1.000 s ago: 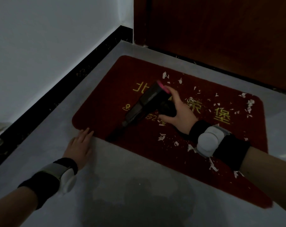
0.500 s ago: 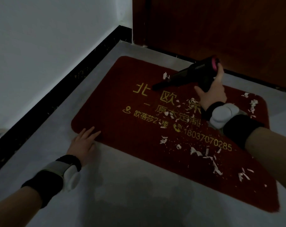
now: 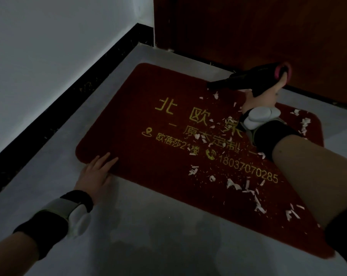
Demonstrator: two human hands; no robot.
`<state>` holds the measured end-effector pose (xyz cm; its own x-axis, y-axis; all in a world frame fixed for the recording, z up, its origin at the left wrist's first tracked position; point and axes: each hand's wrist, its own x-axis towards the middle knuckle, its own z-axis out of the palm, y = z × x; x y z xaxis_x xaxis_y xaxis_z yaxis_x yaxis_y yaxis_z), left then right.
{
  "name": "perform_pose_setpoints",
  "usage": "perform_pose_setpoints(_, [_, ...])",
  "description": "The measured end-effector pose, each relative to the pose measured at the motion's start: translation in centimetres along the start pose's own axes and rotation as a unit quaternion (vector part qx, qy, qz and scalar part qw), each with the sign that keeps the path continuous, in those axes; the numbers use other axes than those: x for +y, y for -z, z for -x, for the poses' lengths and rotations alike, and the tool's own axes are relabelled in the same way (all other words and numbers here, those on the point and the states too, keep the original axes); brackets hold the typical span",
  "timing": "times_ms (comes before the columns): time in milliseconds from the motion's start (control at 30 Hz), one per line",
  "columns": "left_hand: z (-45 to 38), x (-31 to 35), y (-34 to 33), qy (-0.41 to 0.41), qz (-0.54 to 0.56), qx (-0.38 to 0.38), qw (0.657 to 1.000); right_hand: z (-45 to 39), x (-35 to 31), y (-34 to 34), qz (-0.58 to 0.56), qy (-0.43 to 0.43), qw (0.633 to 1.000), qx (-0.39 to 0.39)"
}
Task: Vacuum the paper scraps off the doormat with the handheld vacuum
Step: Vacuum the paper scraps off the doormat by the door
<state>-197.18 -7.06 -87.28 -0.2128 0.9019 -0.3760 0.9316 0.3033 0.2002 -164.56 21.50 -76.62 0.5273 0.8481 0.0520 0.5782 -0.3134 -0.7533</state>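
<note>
Black handheld vacuum (image 3: pixel 246 79), pink-ringed rear, in right hand (image 3: pixel 262 98) grip, left hand (image 3: pixel 97 174) flat.

1. The doormat (image 3: pixel 140 120) is red, coarse, matt pile with gold printed lettering.
2. The paper scraps (image 3: pixel 234 184) are thin, white, torn and matt.
3. The vacuum (image 3: pixel 246 79) looks like dark, slightly glossy plastic with a pink rear ring.
4. The floor (image 3: pixel 148 236) is smooth grey with a dull sheen.
5. The door (image 3: pixel 248 26) is brown wood, matt.
6. The wall (image 3: pixel 39 46) is flat white paint above a black glossy skirting (image 3: pixel 69 108).
</note>
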Motion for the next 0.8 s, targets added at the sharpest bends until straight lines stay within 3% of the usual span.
perform_pose_setpoints(167, [-1.4, 2.3, -0.3, -0.035, 0.018, 0.005, 0.999, -0.9, 0.3, 0.1, -0.023, 0.01, 0.999, -0.027])
perform_pose_setpoints(367, [-1.7, 4.2, -0.5, -0.058, 0.012, 0.037, 0.998, 1.0, 0.9, -1.2, -0.053, 0.09, 0.988, -0.116])
perform_pose_setpoints(567, [-0.9, 3.4, -1.4, -0.067, 0.002, 0.042, 0.997, 3.2, 0.6, -1.9, -0.088, 0.173, 0.955, -0.223])
perform_pose_setpoints(800, [-0.6, 3.4, -1.4, -0.06, 0.004, 0.03, 0.998, 6.2, 0.6, -2.0, -0.026, 0.259, 0.912, -0.319])
